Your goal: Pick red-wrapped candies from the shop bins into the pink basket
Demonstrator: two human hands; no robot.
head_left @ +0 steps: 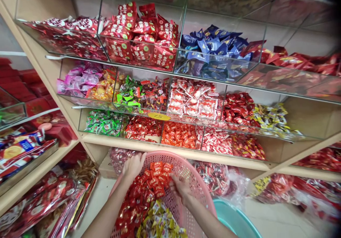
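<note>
Here, wooden candy shelves (229, 160) rise beyond the pink basket (198, 186).

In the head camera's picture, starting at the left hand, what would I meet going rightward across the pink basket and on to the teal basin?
Left hand → bright red-orange candies in the pink basket → right hand → teal basin.

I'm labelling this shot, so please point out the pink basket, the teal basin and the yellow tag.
Pink basket (197, 182): head view, on its holed inner wall.
Teal basin (238, 219): head view, on its visible inside.
Yellow tag (159, 116): head view, mid-face.
</note>
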